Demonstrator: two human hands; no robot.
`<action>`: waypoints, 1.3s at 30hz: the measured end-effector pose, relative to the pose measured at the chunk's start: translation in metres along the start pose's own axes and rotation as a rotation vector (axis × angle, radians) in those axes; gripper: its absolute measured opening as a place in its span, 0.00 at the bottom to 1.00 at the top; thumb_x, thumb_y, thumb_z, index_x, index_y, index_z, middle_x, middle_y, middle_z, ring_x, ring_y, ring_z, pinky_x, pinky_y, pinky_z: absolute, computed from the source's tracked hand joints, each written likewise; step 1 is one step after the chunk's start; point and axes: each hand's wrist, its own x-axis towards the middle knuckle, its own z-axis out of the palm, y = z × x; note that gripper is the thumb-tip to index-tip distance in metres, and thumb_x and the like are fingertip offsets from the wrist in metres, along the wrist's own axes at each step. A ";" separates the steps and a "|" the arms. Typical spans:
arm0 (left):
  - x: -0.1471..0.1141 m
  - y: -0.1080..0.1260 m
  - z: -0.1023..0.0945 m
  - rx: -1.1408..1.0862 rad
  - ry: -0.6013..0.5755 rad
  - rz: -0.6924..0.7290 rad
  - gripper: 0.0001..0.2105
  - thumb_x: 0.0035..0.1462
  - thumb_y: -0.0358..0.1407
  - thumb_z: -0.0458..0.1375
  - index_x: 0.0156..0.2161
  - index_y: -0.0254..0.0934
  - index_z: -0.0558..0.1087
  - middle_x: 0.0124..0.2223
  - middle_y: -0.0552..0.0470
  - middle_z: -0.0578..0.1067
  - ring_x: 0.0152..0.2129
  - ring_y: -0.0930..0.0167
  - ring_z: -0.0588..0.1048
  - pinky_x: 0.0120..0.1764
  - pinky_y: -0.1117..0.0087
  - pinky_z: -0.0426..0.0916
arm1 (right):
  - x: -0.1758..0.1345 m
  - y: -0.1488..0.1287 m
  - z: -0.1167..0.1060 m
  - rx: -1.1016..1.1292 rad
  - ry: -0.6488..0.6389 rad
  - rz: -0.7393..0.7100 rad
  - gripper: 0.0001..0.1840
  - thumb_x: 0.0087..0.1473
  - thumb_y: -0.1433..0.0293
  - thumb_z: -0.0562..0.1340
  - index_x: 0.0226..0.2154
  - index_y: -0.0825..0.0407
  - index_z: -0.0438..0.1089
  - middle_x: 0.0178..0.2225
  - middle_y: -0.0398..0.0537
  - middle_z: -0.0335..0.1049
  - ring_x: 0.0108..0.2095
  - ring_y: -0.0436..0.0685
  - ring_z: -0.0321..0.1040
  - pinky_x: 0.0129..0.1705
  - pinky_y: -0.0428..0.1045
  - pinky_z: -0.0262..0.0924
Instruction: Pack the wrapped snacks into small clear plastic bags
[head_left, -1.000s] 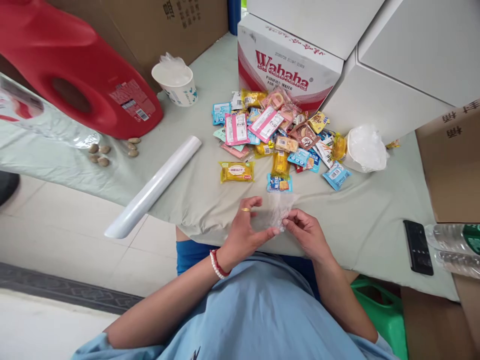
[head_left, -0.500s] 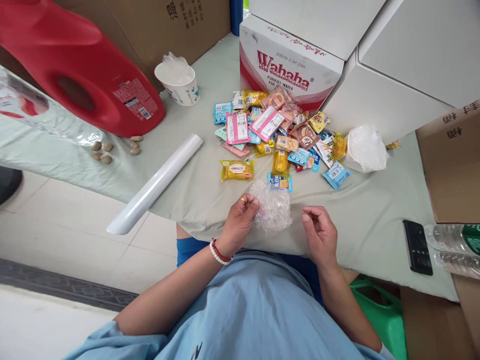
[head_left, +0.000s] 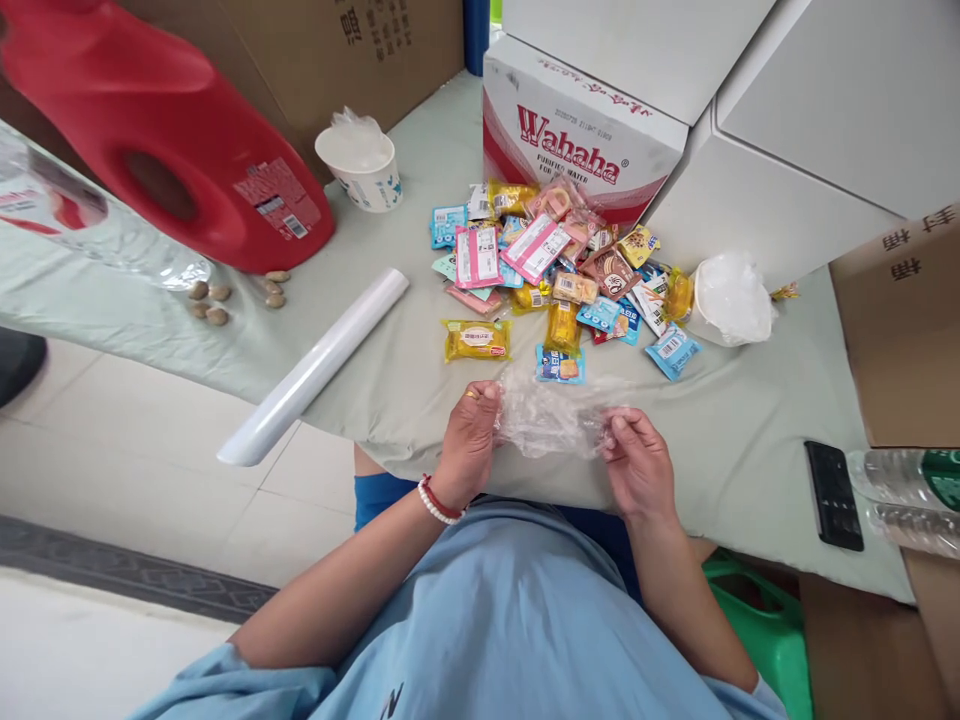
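A crumpled clear plastic bag [head_left: 551, 415] is stretched sideways between my two hands, just above the table's near edge. My left hand [head_left: 472, 430] pinches its left side, thumb on top. My right hand [head_left: 637, 455] is closed on the opposite side with thumb and fingertips. Just beyond the bag lies a small blue snack packet [head_left: 560, 364]. To its left rests a yellow wrapped snack [head_left: 477, 340]. Farther back is a heap of small wrapped snacks [head_left: 551, 255] in pink, blue, yellow and brown packets.
Left of the heap lies a white roll [head_left: 315, 368] overhanging the table edge. A red jug [head_left: 225, 160], brown nut-like pieces [head_left: 217, 316] and a paper cup [head_left: 367, 178] stand left. Behind is a Wahaha carton [head_left: 577, 140]. Rightward are a plastic-filled cup [head_left: 731, 300] and a phone [head_left: 834, 495].
My right hand, earlier apart from the plastic, now grips its right side. The bag has gone from a bunched clump to a wider, stretched shape; my left hand shifted slightly left.
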 end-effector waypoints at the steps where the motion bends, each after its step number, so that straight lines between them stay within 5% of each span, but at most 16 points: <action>1: 0.002 0.002 -0.002 -0.002 0.002 -0.010 0.29 0.50 0.62 0.68 0.42 0.42 0.67 0.25 0.63 0.61 0.19 0.76 0.57 0.21 0.74 0.52 | 0.002 0.000 -0.005 0.070 0.054 0.039 0.18 0.46 0.57 0.77 0.33 0.47 0.74 0.34 0.42 0.71 0.25 0.47 0.57 0.25 0.44 0.56; 5: 0.008 0.006 -0.010 0.026 -0.028 0.002 0.30 0.47 0.53 0.73 0.47 0.42 0.65 0.24 0.66 0.62 0.19 0.77 0.59 0.24 0.75 0.54 | 0.003 0.002 -0.027 0.147 0.178 0.129 0.22 0.39 0.61 0.81 0.33 0.49 0.72 0.31 0.40 0.69 0.25 0.45 0.58 0.23 0.42 0.56; 13: 0.013 0.003 -0.024 0.121 0.002 0.103 0.20 0.54 0.44 0.69 0.46 0.40 0.68 0.25 0.64 0.64 0.20 0.77 0.61 0.27 0.73 0.55 | -0.006 0.015 -0.048 0.046 0.160 0.103 0.18 0.47 0.58 0.77 0.34 0.48 0.71 0.33 0.43 0.72 0.31 0.51 0.66 0.27 0.45 0.61; 15: 0.012 0.003 -0.025 0.132 0.005 0.115 0.19 0.55 0.45 0.68 0.46 0.40 0.68 0.26 0.63 0.64 0.21 0.76 0.61 0.27 0.73 0.55 | -0.006 0.016 -0.049 -0.141 0.194 0.011 0.17 0.51 0.57 0.74 0.38 0.47 0.72 0.38 0.46 0.73 0.34 0.54 0.67 0.30 0.48 0.63; 18: 0.009 0.003 -0.025 0.170 -0.004 0.163 0.20 0.56 0.45 0.68 0.47 0.40 0.68 0.26 0.62 0.65 0.22 0.76 0.61 0.28 0.73 0.56 | -0.005 0.008 -0.042 -0.561 0.275 -0.324 0.20 0.57 0.58 0.70 0.50 0.46 0.72 0.50 0.51 0.71 0.44 0.58 0.67 0.41 0.52 0.67; 20: 0.007 0.003 -0.023 0.189 -0.016 0.177 0.20 0.56 0.46 0.69 0.47 0.40 0.68 0.27 0.62 0.65 0.22 0.75 0.61 0.29 0.73 0.56 | -0.002 -0.002 -0.026 -0.806 0.155 -0.568 0.23 0.61 0.60 0.67 0.56 0.45 0.70 0.55 0.55 0.68 0.51 0.62 0.66 0.50 0.57 0.68; 23: 0.005 0.001 -0.021 0.202 -0.045 0.175 0.21 0.56 0.47 0.69 0.47 0.40 0.67 0.27 0.63 0.64 0.21 0.76 0.60 0.28 0.73 0.55 | 0.009 -0.018 0.007 -1.060 -0.206 -0.756 0.28 0.63 0.62 0.66 0.64 0.44 0.66 0.61 0.58 0.65 0.60 0.67 0.64 0.60 0.63 0.64; 27: 0.005 -0.001 -0.023 0.239 -0.094 0.188 0.21 0.57 0.48 0.68 0.47 0.40 0.68 0.27 0.61 0.64 0.22 0.75 0.61 0.28 0.72 0.56 | 0.034 -0.039 0.036 -1.223 -0.559 -0.639 0.31 0.64 0.65 0.64 0.68 0.44 0.63 0.69 0.58 0.59 0.60 0.67 0.68 0.59 0.63 0.68; 31: 0.007 0.001 -0.031 0.281 -0.081 0.227 0.20 0.56 0.48 0.69 0.47 0.41 0.69 0.30 0.60 0.65 0.25 0.74 0.63 0.31 0.72 0.59 | 0.053 -0.072 0.018 -1.137 -0.850 -0.526 0.26 0.64 0.59 0.65 0.63 0.43 0.71 0.64 0.52 0.68 0.62 0.65 0.68 0.63 0.62 0.64; 33: 0.009 0.002 -0.035 0.291 -0.071 0.224 0.20 0.56 0.48 0.69 0.47 0.41 0.69 0.30 0.59 0.65 0.25 0.73 0.63 0.31 0.71 0.59 | 0.059 -0.088 0.001 -1.135 -0.691 -0.533 0.22 0.64 0.58 0.64 0.59 0.42 0.75 0.58 0.51 0.75 0.58 0.66 0.72 0.62 0.63 0.66; 36: 0.011 0.002 -0.038 0.308 -0.073 0.217 0.20 0.56 0.48 0.68 0.47 0.41 0.69 0.31 0.59 0.66 0.25 0.73 0.64 0.31 0.71 0.60 | 0.065 -0.099 -0.004 -1.209 -0.222 -0.661 0.17 0.65 0.61 0.63 0.52 0.45 0.79 0.50 0.53 0.79 0.52 0.67 0.74 0.58 0.65 0.67; 37: 0.011 0.002 -0.037 0.313 -0.080 0.216 0.20 0.56 0.48 0.68 0.47 0.41 0.69 0.31 0.59 0.66 0.25 0.74 0.64 0.31 0.72 0.61 | 0.065 -0.097 0.003 -1.235 -0.173 -0.717 0.17 0.64 0.62 0.63 0.52 0.46 0.79 0.51 0.54 0.79 0.53 0.67 0.73 0.58 0.64 0.66; 39: 0.012 0.000 -0.036 0.314 -0.101 0.211 0.20 0.56 0.47 0.69 0.47 0.40 0.69 0.31 0.60 0.65 0.25 0.74 0.64 0.31 0.72 0.61 | 0.066 -0.086 0.028 -1.299 -0.328 -0.790 0.21 0.61 0.66 0.67 0.57 0.44 0.76 0.59 0.53 0.74 0.58 0.67 0.71 0.57 0.61 0.66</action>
